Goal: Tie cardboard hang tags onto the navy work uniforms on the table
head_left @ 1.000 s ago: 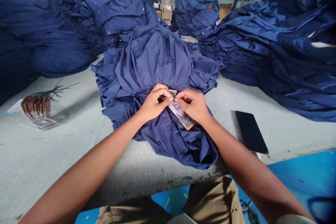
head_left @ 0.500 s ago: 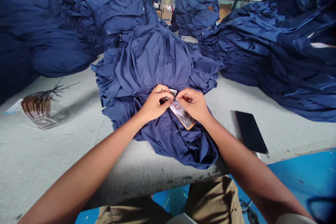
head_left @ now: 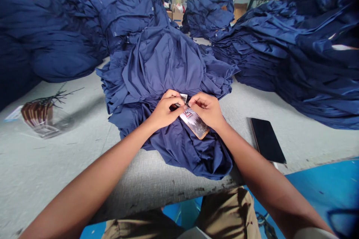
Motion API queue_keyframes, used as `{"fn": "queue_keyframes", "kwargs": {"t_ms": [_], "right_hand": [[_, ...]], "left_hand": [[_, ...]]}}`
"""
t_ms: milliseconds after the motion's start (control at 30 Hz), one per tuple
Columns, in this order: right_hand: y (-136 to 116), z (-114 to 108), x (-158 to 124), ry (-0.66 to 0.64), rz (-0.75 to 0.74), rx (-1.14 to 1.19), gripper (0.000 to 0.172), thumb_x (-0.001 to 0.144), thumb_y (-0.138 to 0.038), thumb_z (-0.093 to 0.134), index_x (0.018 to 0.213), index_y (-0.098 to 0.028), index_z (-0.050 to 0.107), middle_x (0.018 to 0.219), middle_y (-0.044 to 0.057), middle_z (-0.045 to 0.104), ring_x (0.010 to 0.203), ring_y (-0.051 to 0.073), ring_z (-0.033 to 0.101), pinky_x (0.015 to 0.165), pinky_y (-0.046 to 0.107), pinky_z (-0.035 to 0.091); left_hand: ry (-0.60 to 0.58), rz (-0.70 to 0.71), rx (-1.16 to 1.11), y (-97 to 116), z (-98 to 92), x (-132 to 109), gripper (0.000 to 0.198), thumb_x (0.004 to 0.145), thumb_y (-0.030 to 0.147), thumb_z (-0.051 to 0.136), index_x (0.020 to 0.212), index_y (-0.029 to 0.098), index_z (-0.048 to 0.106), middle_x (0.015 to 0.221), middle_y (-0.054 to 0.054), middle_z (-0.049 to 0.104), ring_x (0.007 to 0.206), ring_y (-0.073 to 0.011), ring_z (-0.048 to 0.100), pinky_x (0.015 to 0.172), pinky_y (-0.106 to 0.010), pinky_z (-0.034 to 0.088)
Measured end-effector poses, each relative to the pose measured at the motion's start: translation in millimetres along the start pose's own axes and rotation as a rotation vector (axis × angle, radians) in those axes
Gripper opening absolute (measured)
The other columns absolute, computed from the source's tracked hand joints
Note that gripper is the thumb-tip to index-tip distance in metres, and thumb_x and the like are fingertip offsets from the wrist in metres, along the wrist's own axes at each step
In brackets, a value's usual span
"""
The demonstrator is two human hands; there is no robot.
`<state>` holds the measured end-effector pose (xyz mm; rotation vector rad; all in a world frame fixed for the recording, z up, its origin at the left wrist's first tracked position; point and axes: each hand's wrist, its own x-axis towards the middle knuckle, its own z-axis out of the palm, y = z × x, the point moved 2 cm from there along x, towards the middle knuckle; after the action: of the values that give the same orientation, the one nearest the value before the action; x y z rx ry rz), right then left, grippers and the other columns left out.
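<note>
A navy blue garment pile [head_left: 165, 67] lies crumpled on the grey table in front of me. Over its near part, my left hand [head_left: 165, 109] and my right hand [head_left: 206, 110] meet, fingertips pinching the top end of a printed card hang tag [head_left: 194, 122]. A thin dark cord seems to run through the pinch, but it is too small to be sure. The tag's lower end rests on the navy cloth.
A black smartphone [head_left: 267, 140] lies on the table to my right. To the left, a clear container [head_left: 45, 130] holds a stack of brown tags with dark strings. Large navy garment heaps rise on both sides and behind. Cardboard boxes and a cabinet stand far back.
My fingers have shifted slightly at the top of the tag, and the tag has tilted a little. The garment pile and phone stay in place.
</note>
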<state>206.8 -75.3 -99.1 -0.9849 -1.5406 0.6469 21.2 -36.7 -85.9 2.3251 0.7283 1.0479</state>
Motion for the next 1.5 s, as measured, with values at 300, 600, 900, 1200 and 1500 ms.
{"fn": "queue_keyframes", "kwargs": {"t_ms": [300,600,900,1200,1500], "right_hand": [[-1.9,2.0,-1.1,-0.04,0.002,0.027,0.004,0.08,-0.021,0.065,0.077,-0.02,0.066,0.076,-0.001,0.065,0.06,0.011,0.052,0.057,0.025,0.04],[-5.5,1.9,-1.4,-0.05,-0.017,0.001,0.006,0.082,-0.023,0.064,0.077,-0.021,0.064,0.074,-0.001,0.062,0.061,0.011,0.051,0.058,0.025,0.041],[-5.8,3.1,-1.8,-0.063,-0.007,-0.016,0.006,0.083,-0.022,0.063,0.077,-0.021,0.064,0.073,-0.001,0.063,0.062,0.011,0.052,0.058,0.025,0.041],[0.4,3.6,-2.8,-0.065,0.041,0.05,0.002,0.081,-0.021,0.064,0.08,-0.02,0.064,0.074,-0.001,0.065,0.061,0.011,0.054,0.058,0.025,0.042],[-6.2,9.4,-5.2,-0.123,0.022,0.009,0.005,0.08,-0.019,0.062,0.076,-0.021,0.062,0.068,-0.004,0.06,0.058,0.01,0.049,0.058,0.025,0.039]], "left_hand": [[-0.053,-0.017,-0.112,-10.1,-2.8,1.1,0.011,0.092,0.031,0.069,0.094,0.024,0.078,0.114,-0.007,0.063,0.115,-0.0238,0.061,0.106,-0.044,0.047],[-0.033,-0.047,-0.067,-7.8,-2.7,2.2,0.013,0.091,0.031,0.068,0.083,0.021,0.072,0.107,-0.006,0.062,0.106,-0.0219,0.062,0.101,-0.041,0.048],[-0.046,-0.087,0.008,-9.7,-1.3,1.0,0.021,0.094,0.029,0.061,0.076,0.02,0.064,0.108,-0.006,0.06,0.11,-0.0216,0.057,0.107,-0.043,0.043],[-0.068,-0.023,-0.002,-5.0,-2.2,0.4,0.012,0.095,0.027,0.062,0.092,0.023,0.073,0.116,-0.006,0.063,0.117,-0.0229,0.059,0.112,-0.046,0.037],[-0.066,-0.048,0.065,-0.5,-1.9,-1.0,0.019,0.093,0.022,0.056,0.075,0.02,0.057,0.107,-0.004,0.059,0.11,-0.022,0.053,0.106,-0.042,0.039]]}}
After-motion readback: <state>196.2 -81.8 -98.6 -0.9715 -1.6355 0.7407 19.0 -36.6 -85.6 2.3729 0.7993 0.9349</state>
